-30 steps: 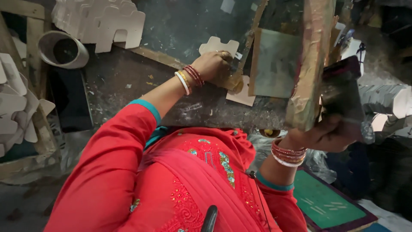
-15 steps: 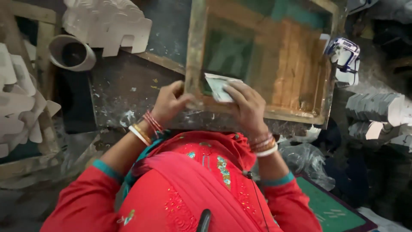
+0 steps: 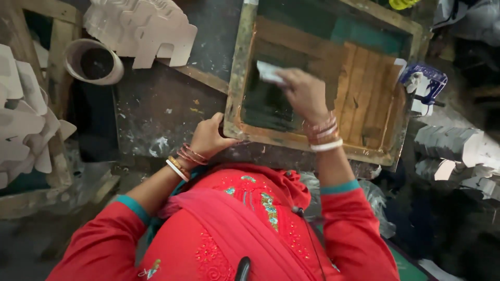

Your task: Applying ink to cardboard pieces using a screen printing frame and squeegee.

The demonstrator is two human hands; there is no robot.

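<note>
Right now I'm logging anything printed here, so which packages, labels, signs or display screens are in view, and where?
No package, sign or display screen shows.
Printing screen frame: flat on the bench, rectangular wood, dark green mesh; left hand grips its near corner.
Pale card: small, whitish, in the right hand over the mesh.

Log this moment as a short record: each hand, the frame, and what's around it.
left hand: grips the near-left corner of the frame
right hand: inside the frame, pressing a pale cloth on the mesh
frame: wooden, lying flat on the dark table
cup: far left of the frame
cutouts: pale stack beyond the cup
</note>
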